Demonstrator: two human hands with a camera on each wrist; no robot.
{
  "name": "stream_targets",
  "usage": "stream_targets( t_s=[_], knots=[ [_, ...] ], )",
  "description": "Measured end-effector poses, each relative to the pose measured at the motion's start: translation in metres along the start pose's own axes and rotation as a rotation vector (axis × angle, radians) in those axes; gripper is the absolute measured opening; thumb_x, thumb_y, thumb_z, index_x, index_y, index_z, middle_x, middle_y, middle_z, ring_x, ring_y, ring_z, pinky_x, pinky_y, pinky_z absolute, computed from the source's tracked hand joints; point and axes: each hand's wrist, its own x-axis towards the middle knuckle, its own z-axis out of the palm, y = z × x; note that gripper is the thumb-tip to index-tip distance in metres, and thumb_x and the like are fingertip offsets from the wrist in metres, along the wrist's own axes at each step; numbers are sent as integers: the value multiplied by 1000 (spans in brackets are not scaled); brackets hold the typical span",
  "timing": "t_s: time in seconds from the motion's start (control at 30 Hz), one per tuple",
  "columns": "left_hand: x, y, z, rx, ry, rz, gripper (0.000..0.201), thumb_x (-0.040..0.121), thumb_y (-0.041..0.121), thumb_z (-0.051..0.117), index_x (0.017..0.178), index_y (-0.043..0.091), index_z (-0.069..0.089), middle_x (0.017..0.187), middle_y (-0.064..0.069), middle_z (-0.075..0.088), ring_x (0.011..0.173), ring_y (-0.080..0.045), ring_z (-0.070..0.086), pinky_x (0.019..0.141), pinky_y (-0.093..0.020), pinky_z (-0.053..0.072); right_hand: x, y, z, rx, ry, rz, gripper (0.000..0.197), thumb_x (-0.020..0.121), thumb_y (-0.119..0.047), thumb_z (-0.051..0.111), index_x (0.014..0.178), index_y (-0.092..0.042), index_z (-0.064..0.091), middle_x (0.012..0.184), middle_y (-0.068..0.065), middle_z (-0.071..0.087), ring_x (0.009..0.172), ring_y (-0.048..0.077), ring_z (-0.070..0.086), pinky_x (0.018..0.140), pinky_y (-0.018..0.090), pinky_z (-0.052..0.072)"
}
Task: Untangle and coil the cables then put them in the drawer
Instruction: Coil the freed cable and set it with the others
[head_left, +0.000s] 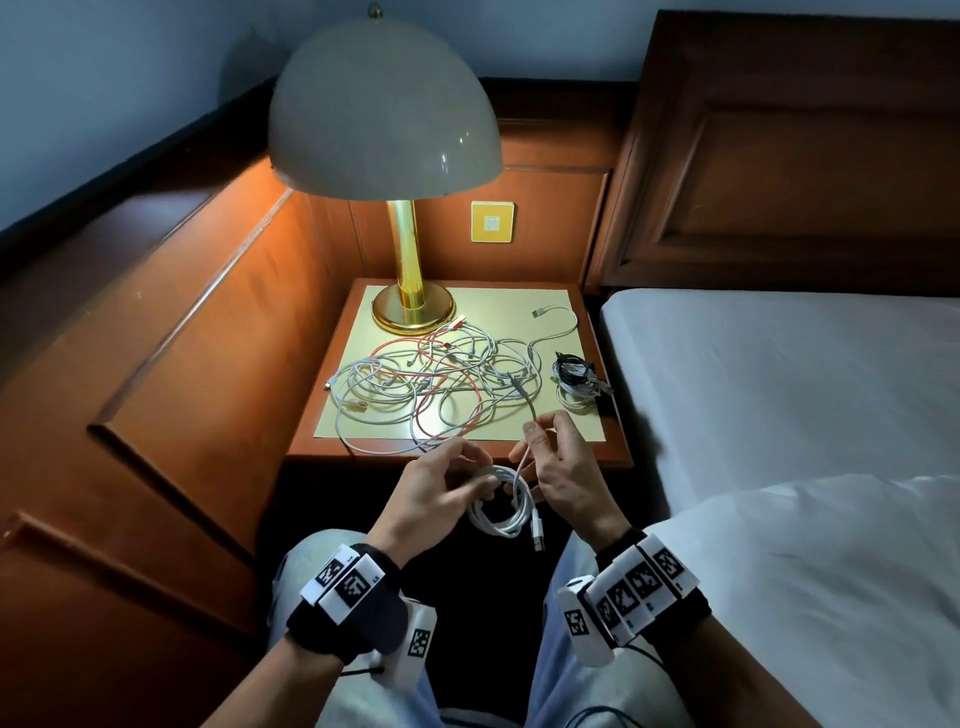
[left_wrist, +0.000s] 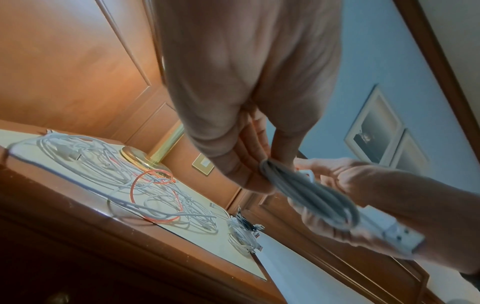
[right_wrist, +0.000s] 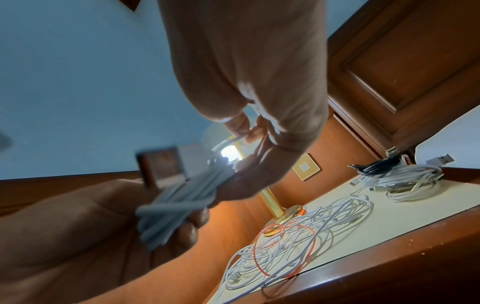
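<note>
My left hand (head_left: 457, 483) pinches a white cable coil (head_left: 498, 512) below the nightstand's front edge; its USB plug (head_left: 537, 538) hangs down. The same coil (left_wrist: 306, 193) shows between thumb and fingers in the left wrist view, and blurred as the coil (right_wrist: 179, 197) in the right wrist view. My right hand (head_left: 545, 441) pinches the cable's free end (head_left: 530, 415), which runs up from the coil. A tangle of white and red cables (head_left: 436, 384) lies on the nightstand (head_left: 597, 452). Coiled white and black cables (head_left: 574, 382) sit at its right edge. No drawer is in view.
A brass lamp (head_left: 413, 306) with a dome shade stands at the back of the nightstand. A bed (head_left: 779, 395) with white sheets lies to the right, and wooden wall panelling (head_left: 182, 338) to the left. My knees are below the hands.
</note>
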Motion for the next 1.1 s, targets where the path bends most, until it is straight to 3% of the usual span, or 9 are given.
stream_targets(
  t_s=[0.13,0.3,0.4,0.63,0.73,0.8,0.87,0.97,1.1],
  knots=[
    [-4,-1,3,-93,62,-11,16,90,10,74,104,16,70,93,-3,78,91,-16,75,81,-26,58,-2,1,2,-53,116,-64,17,104,-27,54,99,-11,52,79,7,70,67,19,69,65,30,57],
    [-13,1,2,-413,47,-178,28,91,8,72,118,7,65,103,-16,74,88,-22,72,80,-33,61,-1,3,-1,23,202,-63,28,97,-51,57,98,-24,52,89,11,71,78,30,72,75,49,61],
    [-17,3,1,-484,30,-193,26,91,1,69,116,4,68,103,-22,73,88,-25,71,86,-40,61,-3,0,0,92,185,-35,25,101,-38,59,97,-14,53,84,11,72,73,30,73,67,46,62],
    [-18,7,-4,-405,41,-111,28,86,-5,71,110,10,75,105,-27,72,88,-30,72,81,-37,63,-4,-6,-4,132,126,27,30,97,-27,67,84,-1,58,71,6,70,60,18,68,58,29,56],
    [-16,8,-7,-376,22,-84,28,87,-3,72,112,9,75,107,-30,70,88,-30,70,84,-39,62,-2,-5,-8,199,52,73,17,94,-21,71,95,-5,68,85,11,75,69,26,73,64,39,61],
    [-15,8,-9,-366,33,-76,28,86,-1,72,112,12,76,106,-28,70,90,-30,70,84,-38,62,-1,-4,-10,224,-20,102,14,94,-19,71,104,-9,73,94,13,77,79,31,74,77,47,61],
    [-14,7,-11,-332,43,-67,29,86,2,73,112,14,76,105,-22,74,95,-33,71,87,-41,61,-1,-5,-12,252,-89,121,14,95,-16,69,102,-8,77,97,16,76,82,31,72,83,48,61],
    [-13,6,-11,-251,78,-59,26,87,5,75,112,13,76,106,-10,77,103,-32,72,96,-45,55,-3,-10,-12,285,-186,152,17,98,-11,63,109,-3,73,103,18,75,84,31,72,79,40,63],
    [-13,11,-9,-163,121,-44,20,88,8,76,106,16,77,100,1,79,97,-19,75,94,-36,57,-4,-12,-14,245,-247,150,21,102,-9,56,118,-1,68,109,18,74,85,29,72,76,33,63]
  ],
)
